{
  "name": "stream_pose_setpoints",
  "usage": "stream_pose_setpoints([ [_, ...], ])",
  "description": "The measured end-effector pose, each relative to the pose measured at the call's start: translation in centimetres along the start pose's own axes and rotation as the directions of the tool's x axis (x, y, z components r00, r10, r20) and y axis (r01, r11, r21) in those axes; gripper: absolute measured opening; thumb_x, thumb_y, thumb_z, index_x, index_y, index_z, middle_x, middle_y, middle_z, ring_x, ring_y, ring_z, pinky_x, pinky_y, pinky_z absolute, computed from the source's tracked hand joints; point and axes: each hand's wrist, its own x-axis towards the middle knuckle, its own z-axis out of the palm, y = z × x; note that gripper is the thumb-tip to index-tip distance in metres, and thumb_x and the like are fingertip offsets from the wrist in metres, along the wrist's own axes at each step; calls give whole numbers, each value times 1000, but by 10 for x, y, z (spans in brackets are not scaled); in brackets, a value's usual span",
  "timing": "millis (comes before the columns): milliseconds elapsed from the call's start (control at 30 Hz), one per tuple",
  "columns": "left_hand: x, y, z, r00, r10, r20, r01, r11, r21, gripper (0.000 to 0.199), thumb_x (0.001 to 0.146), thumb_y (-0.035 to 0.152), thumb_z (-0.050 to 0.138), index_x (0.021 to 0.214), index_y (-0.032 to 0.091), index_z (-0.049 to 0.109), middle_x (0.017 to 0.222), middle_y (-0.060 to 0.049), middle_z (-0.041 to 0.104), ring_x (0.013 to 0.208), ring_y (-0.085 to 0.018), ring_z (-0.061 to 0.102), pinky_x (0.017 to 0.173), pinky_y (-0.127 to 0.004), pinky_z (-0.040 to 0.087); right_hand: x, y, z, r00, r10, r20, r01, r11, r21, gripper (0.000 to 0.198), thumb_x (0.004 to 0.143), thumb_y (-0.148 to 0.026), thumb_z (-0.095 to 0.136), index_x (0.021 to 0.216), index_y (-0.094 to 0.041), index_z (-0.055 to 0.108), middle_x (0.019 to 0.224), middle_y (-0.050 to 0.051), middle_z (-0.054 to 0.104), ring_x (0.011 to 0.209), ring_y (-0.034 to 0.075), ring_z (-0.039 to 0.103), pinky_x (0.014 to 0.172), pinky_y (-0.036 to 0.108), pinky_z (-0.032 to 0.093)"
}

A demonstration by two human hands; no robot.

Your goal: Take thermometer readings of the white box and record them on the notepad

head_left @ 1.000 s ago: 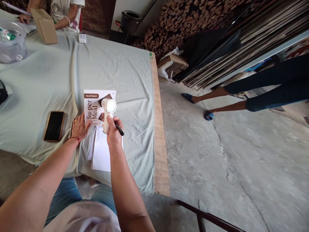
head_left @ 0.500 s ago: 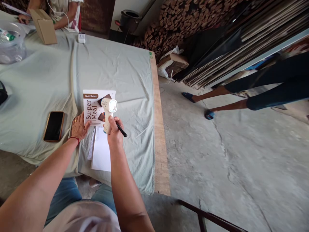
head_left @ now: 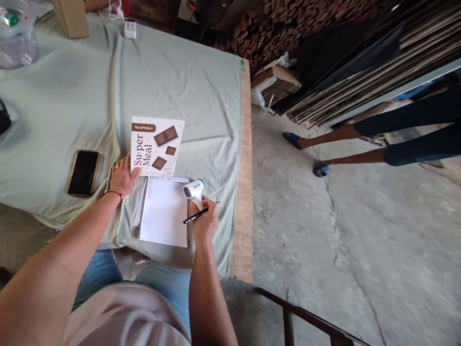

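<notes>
My left hand [head_left: 124, 177] grips the lower left corner of a white NutriMotion "Su-per Meal" box [head_left: 162, 161], thumb on its printed front. Brown squares are pictured on that face. In my right hand [head_left: 206, 221] is a white and blue handheld infrared thermometer [head_left: 194, 190], its head pointing up and left. A black pen [head_left: 196, 215] lies across the same hand, tucked between the fingers. Just left of that hand, white paper sheets [head_left: 163, 214] rest on the cloth, their top edge close to the box. A dark phone [head_left: 83, 173] lies left of my left hand.
A pale green cloth [head_left: 173, 81] covers the table, whose bare wooden edge [head_left: 242, 216] runs along the right. A cardboard box [head_left: 72, 18], a small white box [head_left: 130, 29] and a clear plastic container [head_left: 18, 43] stand farther back. Another person's legs [head_left: 370, 129] are at right.
My right hand has moved right and down, away from the box, and turned the thermometer so its buttons show. The box front is uncovered. My left hand keeps its hold on the box.
</notes>
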Motion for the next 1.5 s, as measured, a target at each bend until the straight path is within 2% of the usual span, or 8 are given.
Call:
stream_pose_setpoints([
  [100, 0, 0, 0, 1000, 4, -3, -4, 1000, -1, 77, 98, 61, 17, 147, 6, 38, 140, -22, 54, 128, -34, 49, 107, -46, 37, -4, -10, -3, 993, -102, -56, 102, 995, 3, 42, 83, -52, 58, 105, -16, 61, 109, 15, 67, 107, 31, 60, 99, 54, 42],
  [200, 0, 1, 0, 1000, -2, -2, 2, 1000, -1, 77, 98, 62, 17, 149, 7, 36, 140, -22, 53, 129, -34, 49, 107, -47, 37, -17, -34, 1, 985, -142, -95, 153, 980, 127, 45, 91, -47, 44, 119, -15, 60, 108, 13, 66, 103, 26, 61, 96, 48, 45],
  [300, 0, 3, -1, 1000, -12, 6, 12, 1000, 1, 78, 98, 62, 17, 149, 7, 35, 141, -22, 53, 129, -34, 49, 107, -47, 37, -37, -59, 14, 995, -65, 76, 38, 951, 308, 41, 91, -43, 40, 113, -19, 65, 94, 7, 67, 84, 20, 62, 81, 38, 51],
  [433, 0, 3, -2, 1000, -12, 7, 12, 1000, -8, 78, 97, 62, 17, 150, 8, 35, 141, -21, 53, 128, -34, 49, 107, -46, 37, -59, -75, 41, 948, 28, 318, -143, 927, 345, 22, 77, -37, 53, 84, -21, 67, 71, 0, 64, 63, 16, 57, 64, 30, 49],
  [533, -1, 3, -2, 1000, -6, 6, 6, 1000, -12, 77, 97, 62, 18, 150, 9, 34, 141, -20, 53, 128, -34, 49, 107, -46, 37, -67, -75, 55, 947, 18, 321, -116, 950, 290, 14, 70, -33, 54, 73, -22, 62, 62, -3, 60, 56, 14, 52, 60, 29, 47],
  [633, -1, 4, -1, 1000, -11, 7, 11, 1000, -8, 77, 97, 63, 19, 150, 9, 34, 141, -20, 53, 129, -34, 49, 107, -47, 37, -69, -71, 60, 951, -23, 309, -56, 968, 245, 14, 71, -32, 52, 73, -22, 61, 62, -3, 60, 57, 14, 51, 61, 28, 46],
  [1000, -2, 4, 1, 1000, -12, 0, 12, 1000, -29, 76, 97, 64, 19, 150, 11, 35, 140, -19, 54, 130, -34, 48, 108, -47, 36, -70, -65, 61, 923, -34, 384, -51, 976, 209, 16, 75, -35, 52, 72, -21, 61, 64, -2, 62, 59, 14, 53, 63, 29, 45],
  [1500, -2, 5, -1, 1000, -14, 4, 14, 1000, -27, 76, 97, 63, 20, 150, 10, 35, 141, -19, 53, 128, -34, 49, 107, -46, 37, -69, -65, 62, 921, -84, 382, 16, 984, 177, 16, 75, -33, 49, 70, -22, 60, 65, 0, 64, 61, 16, 55, 64, 30, 47],
])
